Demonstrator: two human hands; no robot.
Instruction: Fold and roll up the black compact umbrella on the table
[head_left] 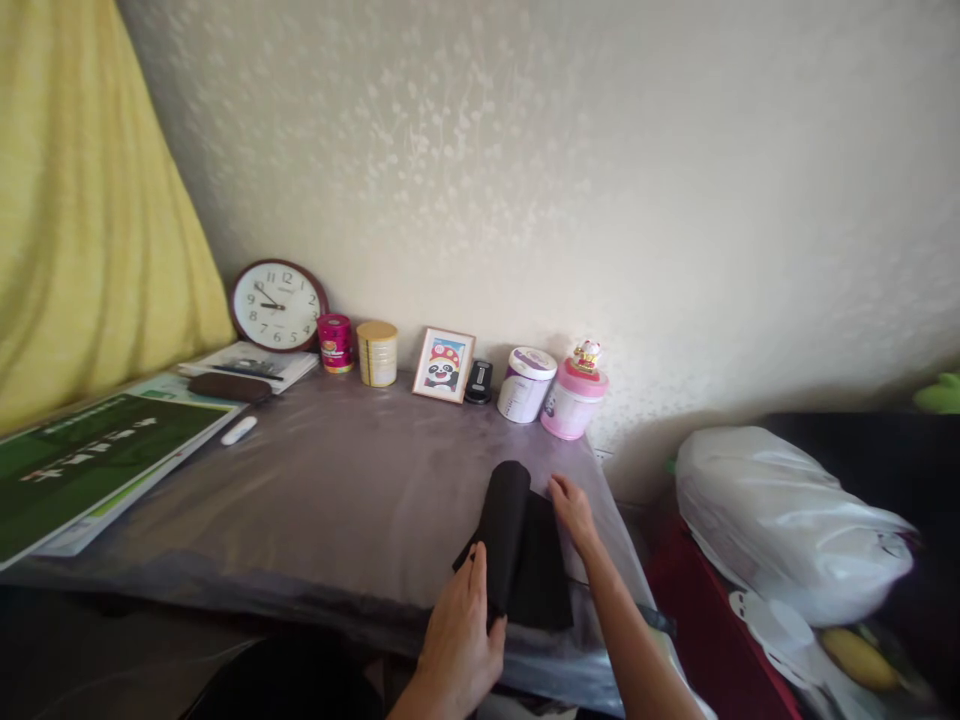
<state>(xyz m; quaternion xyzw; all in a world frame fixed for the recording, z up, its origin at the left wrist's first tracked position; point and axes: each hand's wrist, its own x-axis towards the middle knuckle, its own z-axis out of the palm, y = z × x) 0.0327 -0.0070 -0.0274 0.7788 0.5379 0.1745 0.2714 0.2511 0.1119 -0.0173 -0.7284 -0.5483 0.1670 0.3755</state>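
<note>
A black cloth [502, 530] lies near the front right of the table, partly folded over into a thick, rounded flap with a flat part on its right. My left hand [461, 635] is at the near left end of the flap, fingers along its side and thumb round the near end, gripping it. At the upper right edge of the flat part, my right hand [574, 510] has its fingers curled in, closed on the cloth edge. The fingertips of the right hand are partly hidden.
Along the wall stand a clock [279, 306], a pink can [335, 343], a yellow-lidded can [377, 354], a panda picture frame [443, 365], a white tub [526, 386] and a pink tub [574, 405]. A green board [97, 460] lies left; a white plastic bag [787, 520] sits right.
</note>
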